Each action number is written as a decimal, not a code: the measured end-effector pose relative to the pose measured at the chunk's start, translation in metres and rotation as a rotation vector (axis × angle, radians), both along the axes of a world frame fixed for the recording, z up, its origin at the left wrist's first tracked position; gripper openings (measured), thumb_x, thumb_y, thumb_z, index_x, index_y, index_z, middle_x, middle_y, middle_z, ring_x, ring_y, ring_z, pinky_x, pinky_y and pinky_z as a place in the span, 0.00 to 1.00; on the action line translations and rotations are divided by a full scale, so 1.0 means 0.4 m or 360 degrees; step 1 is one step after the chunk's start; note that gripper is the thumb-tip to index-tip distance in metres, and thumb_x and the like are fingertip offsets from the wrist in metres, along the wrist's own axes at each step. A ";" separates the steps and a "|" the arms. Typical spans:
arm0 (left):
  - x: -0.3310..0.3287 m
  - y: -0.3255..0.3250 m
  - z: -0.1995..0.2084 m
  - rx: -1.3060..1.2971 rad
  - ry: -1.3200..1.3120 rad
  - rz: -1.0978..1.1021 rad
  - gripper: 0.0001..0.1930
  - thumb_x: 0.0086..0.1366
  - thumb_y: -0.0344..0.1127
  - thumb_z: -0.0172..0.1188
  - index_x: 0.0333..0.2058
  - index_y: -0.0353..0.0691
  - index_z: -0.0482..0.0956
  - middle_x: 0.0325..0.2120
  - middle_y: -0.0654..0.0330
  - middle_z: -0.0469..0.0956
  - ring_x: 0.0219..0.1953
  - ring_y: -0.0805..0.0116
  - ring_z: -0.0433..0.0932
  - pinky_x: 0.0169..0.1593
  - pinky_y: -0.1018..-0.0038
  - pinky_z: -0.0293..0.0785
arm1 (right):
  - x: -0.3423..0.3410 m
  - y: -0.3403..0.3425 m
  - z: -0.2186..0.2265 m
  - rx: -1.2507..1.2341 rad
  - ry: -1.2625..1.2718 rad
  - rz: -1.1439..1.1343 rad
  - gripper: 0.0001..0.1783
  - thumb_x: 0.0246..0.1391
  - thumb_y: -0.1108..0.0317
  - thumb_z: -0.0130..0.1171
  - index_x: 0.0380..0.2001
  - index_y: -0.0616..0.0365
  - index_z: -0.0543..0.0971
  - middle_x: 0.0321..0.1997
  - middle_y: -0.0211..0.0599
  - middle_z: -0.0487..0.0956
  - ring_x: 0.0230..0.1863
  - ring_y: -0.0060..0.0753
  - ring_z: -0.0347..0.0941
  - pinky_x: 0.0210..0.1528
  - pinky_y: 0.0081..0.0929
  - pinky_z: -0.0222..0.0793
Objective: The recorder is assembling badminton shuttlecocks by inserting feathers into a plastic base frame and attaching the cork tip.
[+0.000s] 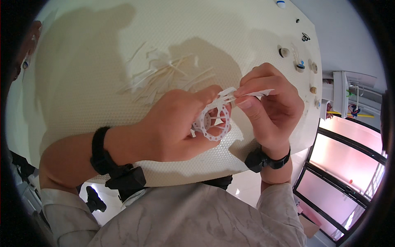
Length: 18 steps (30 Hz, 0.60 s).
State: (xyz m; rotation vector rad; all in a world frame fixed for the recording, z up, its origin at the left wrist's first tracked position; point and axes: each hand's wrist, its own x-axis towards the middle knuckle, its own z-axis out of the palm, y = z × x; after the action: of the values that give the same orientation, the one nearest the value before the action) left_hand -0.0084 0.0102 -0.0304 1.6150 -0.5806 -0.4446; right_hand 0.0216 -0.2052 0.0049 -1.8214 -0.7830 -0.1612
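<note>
My left hand is closed around a small white plastic frame, made of a ring with a row of holes and thin bars. Just above it, my right hand pinches a thin white piece between thumb and fingertips. This piece meets the top of the frame near my left fingertips; whether it is joined there I cannot tell. Beyond my left hand, a loose pile of thin pale sticks and clear wrappers lies on the textured cream table.
Along the table's right side stand several small round parts, among them a white-and-black cap, a blue-and-black piece and a brown one. Black loops lie farther back. Another person's hand shows at the far left edge.
</note>
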 end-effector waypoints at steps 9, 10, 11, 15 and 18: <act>0.001 -0.007 -0.002 -0.0126 -0.0115 0.0041 0.09 0.60 0.29 0.69 0.35 0.37 0.77 0.23 0.61 0.77 0.22 0.71 0.74 0.27 0.73 0.67 | -0.008 0.003 0.006 0.0125 0.0291 -0.0004 0.08 0.54 0.79 0.67 0.38 0.62 0.82 0.32 0.32 0.80 0.25 0.15 0.67 0.24 0.14 0.55; 0.001 -0.006 -0.004 -0.0136 -0.0066 0.0021 0.09 0.60 0.29 0.69 0.35 0.38 0.77 0.23 0.61 0.77 0.23 0.70 0.75 0.28 0.73 0.68 | -0.007 0.002 0.000 0.0196 0.0232 -0.0020 0.08 0.54 0.80 0.66 0.38 0.63 0.81 0.32 0.32 0.80 0.26 0.15 0.67 0.25 0.14 0.56; 0.000 -0.005 -0.005 -0.0147 -0.0017 0.0002 0.09 0.60 0.29 0.69 0.35 0.38 0.77 0.24 0.60 0.77 0.23 0.69 0.75 0.28 0.72 0.68 | -0.006 0.002 -0.004 0.0267 0.0172 -0.0035 0.07 0.54 0.81 0.65 0.37 0.63 0.80 0.32 0.32 0.79 0.26 0.15 0.67 0.26 0.15 0.56; 0.004 -0.003 0.002 -0.0094 0.0030 -0.0034 0.09 0.59 0.28 0.69 0.35 0.38 0.77 0.25 0.59 0.77 0.24 0.67 0.76 0.29 0.72 0.69 | -0.016 0.000 0.012 0.0187 0.0198 -0.0068 0.06 0.53 0.82 0.64 0.35 0.63 0.79 0.31 0.33 0.78 0.27 0.16 0.67 0.26 0.15 0.57; 0.005 0.000 -0.003 -0.0032 -0.0037 -0.0048 0.09 0.59 0.28 0.69 0.35 0.38 0.77 0.25 0.59 0.78 0.24 0.67 0.76 0.30 0.72 0.70 | -0.014 -0.003 0.009 0.0095 0.0157 -0.0030 0.08 0.51 0.81 0.65 0.35 0.64 0.79 0.32 0.33 0.78 0.27 0.17 0.67 0.26 0.15 0.58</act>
State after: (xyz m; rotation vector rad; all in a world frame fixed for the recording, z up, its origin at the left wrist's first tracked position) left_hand -0.0065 0.0102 -0.0315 1.5959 -0.6258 -0.4416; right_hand 0.0160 -0.2065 0.0083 -1.7671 -0.6848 -0.1051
